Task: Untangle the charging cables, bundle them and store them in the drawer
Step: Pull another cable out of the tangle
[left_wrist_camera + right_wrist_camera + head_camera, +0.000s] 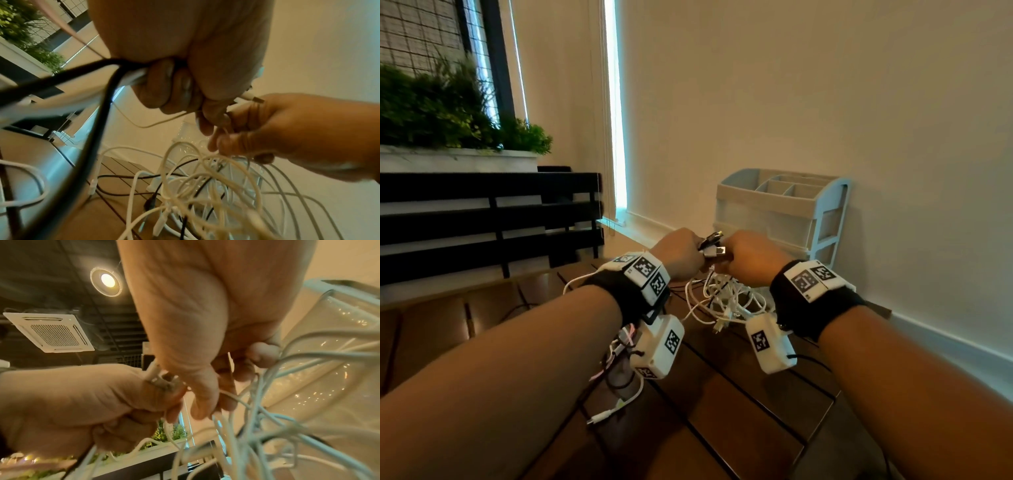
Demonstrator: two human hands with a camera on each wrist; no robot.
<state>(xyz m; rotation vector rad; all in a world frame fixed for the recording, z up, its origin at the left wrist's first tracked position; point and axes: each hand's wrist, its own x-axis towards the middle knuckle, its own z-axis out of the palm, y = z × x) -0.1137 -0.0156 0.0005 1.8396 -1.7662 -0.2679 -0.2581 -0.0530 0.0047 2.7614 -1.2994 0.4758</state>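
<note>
Both hands are up close together, just above the table [739,394]. The left hand [681,253] is curled tight into a fist around a bunch of cable ends [710,245], black and white ones, and the plugs poke out the top. The right hand [748,255] is touching it, and its fingers are bent round some thin white strands. Below the two hands hangs the messy knot of charging cables [726,301], with its loops resting on the table. The drawer box [774,219] stands just behind the hands, by the wall, and its drawers look closed.

I think the good way is to hold the plug ends still with the left hand. Then the right hand should pick just one cable and slide along it slowly. Pulling hard would likely make the knot tighter.
</note>
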